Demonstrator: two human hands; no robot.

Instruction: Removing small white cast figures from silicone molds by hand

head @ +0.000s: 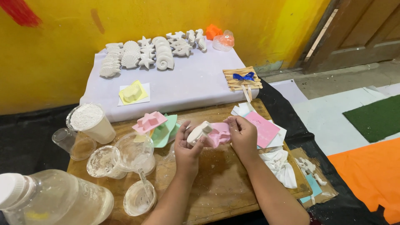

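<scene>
My left hand [186,146] grips a white plaster figure [199,132] that sticks out of a pink flexible mould [219,135]. On the mould's right side, my right hand [243,134] pinches its edge. Both hands hover just above a wooden board [216,187].
Several white plaster shells and starfish [146,54] lie on a white cloth at the back, with a yellow mould [132,92] and a stick raft with a blue bow [243,78]. Pink and green moulds [155,123], powder cups [89,121], a bottle [50,200] stand left; paper [263,128] and cloth [278,164] right.
</scene>
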